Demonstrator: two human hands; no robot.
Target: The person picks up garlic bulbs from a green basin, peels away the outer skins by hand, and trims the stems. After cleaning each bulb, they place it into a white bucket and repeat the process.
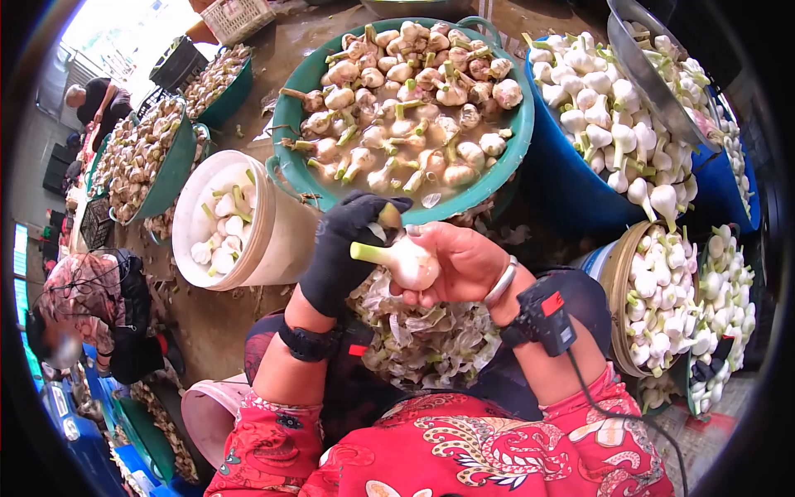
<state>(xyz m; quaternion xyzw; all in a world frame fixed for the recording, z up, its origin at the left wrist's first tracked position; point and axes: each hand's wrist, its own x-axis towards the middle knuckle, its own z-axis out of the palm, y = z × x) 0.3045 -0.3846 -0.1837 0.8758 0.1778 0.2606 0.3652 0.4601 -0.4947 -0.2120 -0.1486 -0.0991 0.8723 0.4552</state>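
My right hand (468, 261) is bare, with a bracelet at the wrist, and its fingers curl around a garlic bulb (414, 263). The bulb is whitish with a pink tinge, and its cut green stem points left. Beside the stem, my left hand (344, 240) wears a black glove with its fingers drawn together; a pale tip shows between them, and I cannot make out what it is. Below both hands, a heap of papery garlic skins (426, 340) lies in my lap. Just beyond them stands a green tub (281, 137) of unpeeled garlic in murky water.
Left of the tub is a white bucket (261, 219) with some peeled bulbs. A blue tub (563, 186) and a bucket (617, 306) at right are heaped with white garlic. A metal basin (662, 91) rests above. Two people (91, 298) (108, 99) are at left.
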